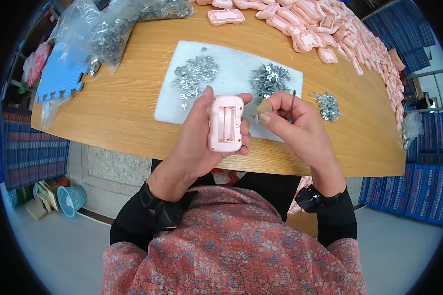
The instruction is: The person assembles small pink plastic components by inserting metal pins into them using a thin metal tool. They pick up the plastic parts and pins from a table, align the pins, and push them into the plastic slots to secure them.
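My left hand is wrapped round a pale pink plastic battery case. Its open two-slot battery compartment faces up, and small round holes sit around the rim. To its right, my right hand is closed in a pinch. A small silvery metal piece sticks out at its fingertips; its exact shape is too small to tell. A thin dark rod rises among the fingers of the same hand. Behind both hands, a white foam sheet bears a left pile of metal contact plates and a right pile.
Small metal parts lie heaped right of the sheet on the wooden table. A large mound of pink plastic shells covers the far right. Plastic bags of metal parts and a blue foam mat occupy the far left.
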`<state>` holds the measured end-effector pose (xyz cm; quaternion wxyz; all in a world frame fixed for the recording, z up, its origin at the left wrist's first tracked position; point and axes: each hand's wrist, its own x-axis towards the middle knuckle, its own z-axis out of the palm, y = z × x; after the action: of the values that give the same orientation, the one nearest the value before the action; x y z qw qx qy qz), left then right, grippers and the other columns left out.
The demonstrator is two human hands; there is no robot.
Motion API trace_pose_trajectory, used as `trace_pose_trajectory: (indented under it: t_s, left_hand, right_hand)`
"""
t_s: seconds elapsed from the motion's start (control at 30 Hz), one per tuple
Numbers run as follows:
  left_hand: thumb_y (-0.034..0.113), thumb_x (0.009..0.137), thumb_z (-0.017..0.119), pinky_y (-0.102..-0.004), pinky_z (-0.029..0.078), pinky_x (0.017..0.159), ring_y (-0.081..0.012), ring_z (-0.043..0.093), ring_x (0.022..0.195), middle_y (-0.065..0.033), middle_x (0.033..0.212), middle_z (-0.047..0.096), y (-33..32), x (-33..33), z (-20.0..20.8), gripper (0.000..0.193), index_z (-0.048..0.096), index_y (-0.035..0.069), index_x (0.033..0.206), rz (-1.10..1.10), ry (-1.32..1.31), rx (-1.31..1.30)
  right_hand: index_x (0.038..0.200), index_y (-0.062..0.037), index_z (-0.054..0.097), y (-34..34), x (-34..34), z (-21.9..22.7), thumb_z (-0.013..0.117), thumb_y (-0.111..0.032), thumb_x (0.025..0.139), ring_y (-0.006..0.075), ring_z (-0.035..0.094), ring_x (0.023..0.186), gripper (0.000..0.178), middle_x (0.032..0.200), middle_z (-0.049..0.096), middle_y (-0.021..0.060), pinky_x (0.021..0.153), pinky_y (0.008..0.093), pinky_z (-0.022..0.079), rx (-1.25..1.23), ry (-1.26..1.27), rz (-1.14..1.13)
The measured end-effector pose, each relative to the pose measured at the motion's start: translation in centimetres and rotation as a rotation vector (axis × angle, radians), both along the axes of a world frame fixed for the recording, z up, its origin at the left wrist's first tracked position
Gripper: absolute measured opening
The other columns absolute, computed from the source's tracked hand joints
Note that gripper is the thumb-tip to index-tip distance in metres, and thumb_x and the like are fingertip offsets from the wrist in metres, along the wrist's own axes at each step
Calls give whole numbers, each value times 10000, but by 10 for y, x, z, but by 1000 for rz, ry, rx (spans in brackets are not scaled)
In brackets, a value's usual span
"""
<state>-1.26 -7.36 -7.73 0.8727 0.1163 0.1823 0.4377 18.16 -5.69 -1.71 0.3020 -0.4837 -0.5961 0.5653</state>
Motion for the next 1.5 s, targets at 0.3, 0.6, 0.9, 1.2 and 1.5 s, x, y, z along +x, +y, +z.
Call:
trace_pose_trajectory:
  t_s: [0.3, 0.6, 0.9, 1.2, 1.5]
  left_hand:
    - [520, 1040, 225, -356, 505, 861, -217, 627, 941, -116, 1019, 650, 11, 8, 15, 656, 458, 22, 1398, 344, 279, 331]
    - [527, 1025, 301, -418, 482, 962, -269, 612, 1074, -169, 1237, 607, 8, 2, 9, 613, 495, 30, 1327, 101, 191, 283]
    - [376, 1014, 388, -347, 557, 642, -229, 656, 745, -155, 1030, 645, 13, -12, 18, 597, 286, 78, 1521, -529, 334, 401]
    - [291, 1035, 234, -374, 553, 624, -249, 646, 731, -161, 920, 647, 5, 10, -9, 504, 340, 70, 1476, -281, 185, 156]
    - [381, 1053, 295, -349, 563, 606, -246, 670, 723, -163, 922, 668, 4, 16, -13, 518, 346, 73, 1465, -255, 223, 122]
  right_hand:
    - [1045, -40, 627, -27, 4, -15, 644, -112, 935, 18, 450, 666, 132, 920, 614, -23, 583, 173, 377, -452, 356, 19]
    - [984, -31, 648, -25, 24, -22, 646, -84, 921, 86, 551, 890, 83, 1078, 579, 13, 797, 225, 451, -137, 302, 215]
    - [938, -24, 658, -26, 34, 14, 648, -69, 877, 94, 535, 990, 77, 1270, 534, 59, 809, 246, 448, 27, -12, 253]
    - [922, -30, 641, -27, 29, -1, 657, -91, 877, 14, 459, 740, 77, 1024, 637, -10, 656, 194, 380, 241, -226, -114]
    - [885, -5, 645, -23, 21, -11, 670, -94, 866, 23, 477, 702, 94, 767, 599, -40, 617, 208, 381, 174, -339, -90]
